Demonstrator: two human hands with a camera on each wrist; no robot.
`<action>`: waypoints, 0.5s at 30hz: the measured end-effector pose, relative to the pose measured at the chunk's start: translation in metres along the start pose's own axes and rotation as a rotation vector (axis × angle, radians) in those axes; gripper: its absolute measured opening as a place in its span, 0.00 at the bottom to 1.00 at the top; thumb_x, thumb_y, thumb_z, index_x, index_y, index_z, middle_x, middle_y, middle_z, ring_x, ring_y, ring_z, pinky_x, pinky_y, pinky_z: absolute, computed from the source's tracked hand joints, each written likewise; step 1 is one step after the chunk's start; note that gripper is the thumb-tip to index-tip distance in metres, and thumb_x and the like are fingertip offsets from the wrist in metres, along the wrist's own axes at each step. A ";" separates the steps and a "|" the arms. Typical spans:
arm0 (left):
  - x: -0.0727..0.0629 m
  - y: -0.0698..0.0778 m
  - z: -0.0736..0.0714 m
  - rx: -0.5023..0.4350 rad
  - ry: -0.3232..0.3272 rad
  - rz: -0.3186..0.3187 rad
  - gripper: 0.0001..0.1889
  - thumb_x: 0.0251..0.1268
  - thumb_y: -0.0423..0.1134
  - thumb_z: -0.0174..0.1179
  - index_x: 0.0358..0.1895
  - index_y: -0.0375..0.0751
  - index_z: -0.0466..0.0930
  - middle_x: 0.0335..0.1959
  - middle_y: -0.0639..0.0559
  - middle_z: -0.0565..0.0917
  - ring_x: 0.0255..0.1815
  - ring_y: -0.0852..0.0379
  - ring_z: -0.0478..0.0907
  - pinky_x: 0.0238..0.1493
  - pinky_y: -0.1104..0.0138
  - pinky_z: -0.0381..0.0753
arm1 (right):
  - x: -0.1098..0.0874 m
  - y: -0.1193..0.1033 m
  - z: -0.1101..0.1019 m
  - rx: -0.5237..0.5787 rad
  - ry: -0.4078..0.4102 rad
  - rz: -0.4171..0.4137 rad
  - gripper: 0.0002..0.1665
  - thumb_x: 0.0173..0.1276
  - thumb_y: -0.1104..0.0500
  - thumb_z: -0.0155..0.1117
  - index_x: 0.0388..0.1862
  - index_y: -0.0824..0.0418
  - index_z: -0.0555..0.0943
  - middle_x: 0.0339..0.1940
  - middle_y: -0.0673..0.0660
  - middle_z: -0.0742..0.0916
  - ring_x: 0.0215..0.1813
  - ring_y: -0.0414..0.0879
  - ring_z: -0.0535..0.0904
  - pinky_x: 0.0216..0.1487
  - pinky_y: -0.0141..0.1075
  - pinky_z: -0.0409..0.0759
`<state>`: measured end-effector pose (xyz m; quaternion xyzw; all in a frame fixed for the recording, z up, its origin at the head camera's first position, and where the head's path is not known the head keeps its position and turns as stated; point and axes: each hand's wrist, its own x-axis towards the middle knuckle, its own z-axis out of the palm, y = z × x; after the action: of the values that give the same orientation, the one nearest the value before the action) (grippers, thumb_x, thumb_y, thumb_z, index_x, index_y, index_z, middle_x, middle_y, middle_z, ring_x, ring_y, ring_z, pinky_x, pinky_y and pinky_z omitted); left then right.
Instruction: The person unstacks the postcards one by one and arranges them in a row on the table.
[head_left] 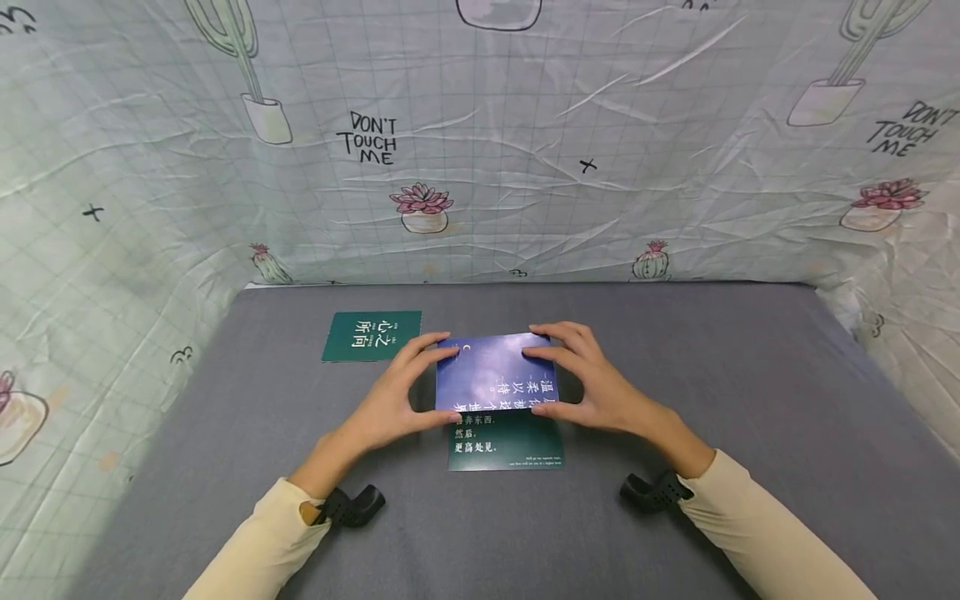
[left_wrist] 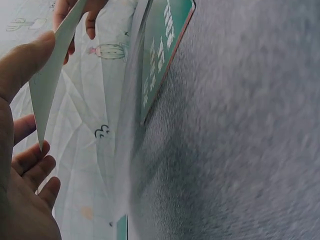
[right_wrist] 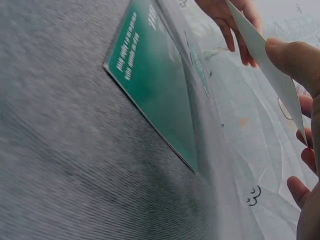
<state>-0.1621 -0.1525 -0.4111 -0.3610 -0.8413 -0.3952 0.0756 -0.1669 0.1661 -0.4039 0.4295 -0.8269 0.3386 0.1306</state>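
A purple-blue postcard (head_left: 491, 371) with white Chinese characters and a small moon is held up level above the table by both hands. My left hand (head_left: 397, 396) pinches its left end between thumb and fingers. At the opposite end, my right hand (head_left: 603, 383) grips it the same way. Its pale underside shows in the left wrist view, where the card (left_wrist: 52, 70) stands apart from the table. Beneath it lies a dark green postcard (head_left: 506, 450) with white text, its far part hidden. In the right wrist view this green postcard (right_wrist: 155, 85) lies flat, apparently stacked with thin edges.
Another green postcard (head_left: 372, 337) lies flat farther back on the left of the grey tabletop (head_left: 675, 333). A cloth printed with cacti (head_left: 495, 167) hangs behind the table and along both sides. Black wrist cameras (head_left: 352, 506) sit on both forearms.
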 end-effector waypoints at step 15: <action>0.014 -0.011 -0.010 0.035 -0.013 -0.068 0.39 0.48 0.49 0.74 0.66 0.47 0.70 0.73 0.50 0.59 0.76 0.53 0.44 0.67 0.42 0.54 | 0.017 0.017 0.002 -0.034 -0.010 0.000 0.39 0.54 0.47 0.75 0.64 0.56 0.74 0.70 0.59 0.68 0.68 0.56 0.54 0.60 0.60 0.57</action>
<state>-0.1814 -0.1567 -0.4053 -0.3336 -0.8602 -0.3806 0.0628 -0.1906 0.1612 -0.4041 0.4289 -0.8332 0.3225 0.1338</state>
